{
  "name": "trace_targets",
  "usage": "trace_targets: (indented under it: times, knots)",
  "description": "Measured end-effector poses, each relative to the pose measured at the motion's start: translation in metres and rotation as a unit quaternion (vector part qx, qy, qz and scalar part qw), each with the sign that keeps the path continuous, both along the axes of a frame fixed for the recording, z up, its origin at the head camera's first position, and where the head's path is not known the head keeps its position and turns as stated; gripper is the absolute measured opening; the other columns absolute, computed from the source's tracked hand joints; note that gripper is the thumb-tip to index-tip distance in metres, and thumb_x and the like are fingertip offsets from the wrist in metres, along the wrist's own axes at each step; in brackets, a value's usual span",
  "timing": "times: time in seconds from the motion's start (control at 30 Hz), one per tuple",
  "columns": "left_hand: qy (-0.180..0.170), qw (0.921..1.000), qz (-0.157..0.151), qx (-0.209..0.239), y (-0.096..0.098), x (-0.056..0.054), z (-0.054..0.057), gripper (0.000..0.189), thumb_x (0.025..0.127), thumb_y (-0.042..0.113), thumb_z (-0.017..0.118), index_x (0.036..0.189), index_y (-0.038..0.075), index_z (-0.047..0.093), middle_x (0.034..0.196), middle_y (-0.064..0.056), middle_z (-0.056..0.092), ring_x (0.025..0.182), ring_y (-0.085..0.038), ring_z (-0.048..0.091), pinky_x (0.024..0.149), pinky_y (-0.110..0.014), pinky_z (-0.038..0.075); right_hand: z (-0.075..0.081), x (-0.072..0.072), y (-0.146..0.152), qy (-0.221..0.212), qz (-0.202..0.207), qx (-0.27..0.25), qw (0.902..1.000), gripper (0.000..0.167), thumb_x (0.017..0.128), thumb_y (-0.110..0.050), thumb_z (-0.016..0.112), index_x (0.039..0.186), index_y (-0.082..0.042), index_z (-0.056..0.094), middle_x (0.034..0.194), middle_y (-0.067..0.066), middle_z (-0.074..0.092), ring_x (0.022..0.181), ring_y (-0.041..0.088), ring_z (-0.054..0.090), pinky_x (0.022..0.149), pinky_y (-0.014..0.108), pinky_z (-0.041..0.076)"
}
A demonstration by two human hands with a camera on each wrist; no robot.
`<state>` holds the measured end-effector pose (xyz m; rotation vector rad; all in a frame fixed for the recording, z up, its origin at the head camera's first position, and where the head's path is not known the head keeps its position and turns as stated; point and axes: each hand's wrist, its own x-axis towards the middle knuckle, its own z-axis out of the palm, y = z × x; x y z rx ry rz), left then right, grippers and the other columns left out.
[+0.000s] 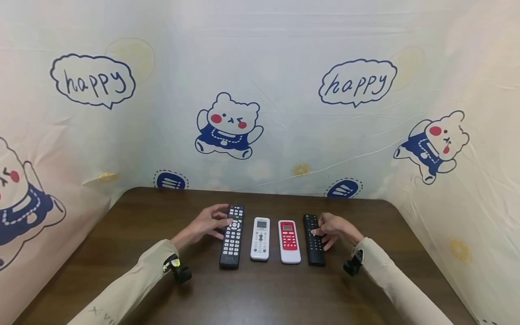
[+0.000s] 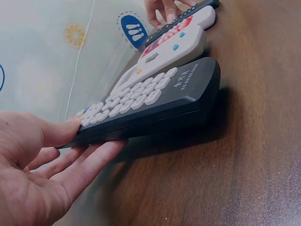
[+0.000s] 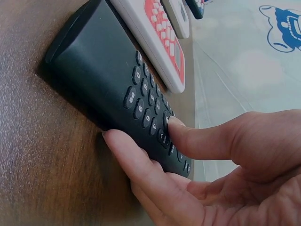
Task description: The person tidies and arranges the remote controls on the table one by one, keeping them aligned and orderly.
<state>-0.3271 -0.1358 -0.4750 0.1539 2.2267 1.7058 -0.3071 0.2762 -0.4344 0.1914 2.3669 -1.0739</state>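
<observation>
My left hand (image 1: pixel 208 222) holds a long black remote control with white buttons (image 1: pixel 231 246), its thumb on the near side and the other fingers beneath. In the left wrist view, that remote (image 2: pixel 188 110) appears slightly raised, with a dark shadow under it. On the other side, my right hand (image 1: pixel 335 228) grips a black remote control with black buttons (image 1: pixel 315 253). The right wrist view shows the thumb on this remote's (image 3: pixel 108 56) buttons and the fingers along its side edge. Between the hands lie a white remote control (image 1: pixel 260 250) and a red-and-white remote control (image 1: pixel 290 255).
All of these are on a dark brown wooden table (image 1: pixel 260 293). A pale sheet (image 1: pixel 284 135) printed with bears and the word "happy" hangs behind and at both sides. Each wrist wears a small black camera, one on the left (image 1: pixel 181 274) and one on the right (image 1: pixel 353 265).
</observation>
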Motion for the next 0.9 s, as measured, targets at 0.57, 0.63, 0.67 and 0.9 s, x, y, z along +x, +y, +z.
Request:
trace_targets:
  times: [0.57,0.63,0.67,0.9]
  knots:
    - [0.022,0.9995,-0.002,-0.024,0.011,0.001,-0.003,0.069,0.098,0.008,0.073,0.156,-0.004,0.038,0.134,-0.035,0.057,0.088,-0.028,0.073,0.066,-0.041,0.066,-0.001,0.001,0.002,0.003,-0.003,-0.001,1.0,0.029,0.102,-0.007,0.066,0.116,0.005,0.044,0.103,0.024,0.054,0.09,0.036,0.068,0.069,0.039,0.066]
    - [0.038,0.9985,-0.003,-0.04,0.014,0.001,-0.001,0.067,0.098,0.008,0.073,0.155,-0.004,0.04,0.13,-0.033,0.059,0.085,-0.026,0.073,0.064,-0.041,0.066,-0.001,0.002,0.003,0.005,-0.002,-0.001,1.0,0.029,0.103,-0.006,0.066,0.116,0.006,0.044,0.103,0.024,0.055,0.089,0.036,0.067,0.069,0.039,0.066]
    - [0.044,0.9978,-0.002,-0.049,0.014,0.001,0.0,0.066,0.098,0.008,0.073,0.154,-0.004,0.041,0.127,-0.032,0.061,0.082,-0.026,0.073,0.063,-0.04,0.066,-0.001,0.002,0.003,0.005,-0.001,-0.002,1.0,0.029,0.103,-0.006,0.065,0.117,0.006,0.043,0.103,0.024,0.054,0.089,0.035,0.067,0.069,0.039,0.067]
    - [0.058,0.9957,0.001,-0.072,0.013,0.014,0.007,0.062,0.096,0.003,0.074,0.149,-0.009,0.045,0.117,-0.029,0.064,0.077,-0.031,0.075,0.06,-0.041,0.065,0.0,0.002,0.0,0.003,0.005,0.002,1.0,0.029,0.103,-0.008,0.066,0.117,0.005,0.044,0.103,0.024,0.055,0.09,0.036,0.067,0.07,0.039,0.066]
